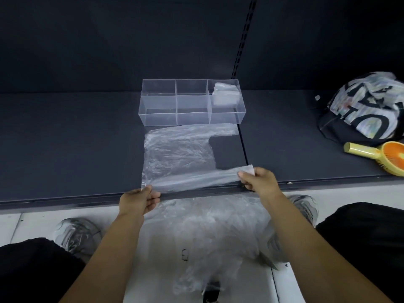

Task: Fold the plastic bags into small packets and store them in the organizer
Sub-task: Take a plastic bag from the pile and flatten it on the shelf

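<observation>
From the head view, the dark shelf lies bare to the left of the work. To the right there is open surface as far as a patterned cap and a yellow hand fan near the far edge. The clear organizer stands toward the back, with folded packets in its right-hand end section.

Just in front of it, one plastic bag lies flat. Its long axis runs left to right, the closed bottom to the left and both handles pointing right. The far handle lies just beside the organizer's front wall, and the near one runs along the shelf's front lip.

Both forearms reach forward over a loose heap of bags below the lip. The left hand pinches the bag's near left corner between thumb and curled fingers. The right hand pinches the tip of the near handle, knuckles up, so the strip is drawn straight between them.
</observation>
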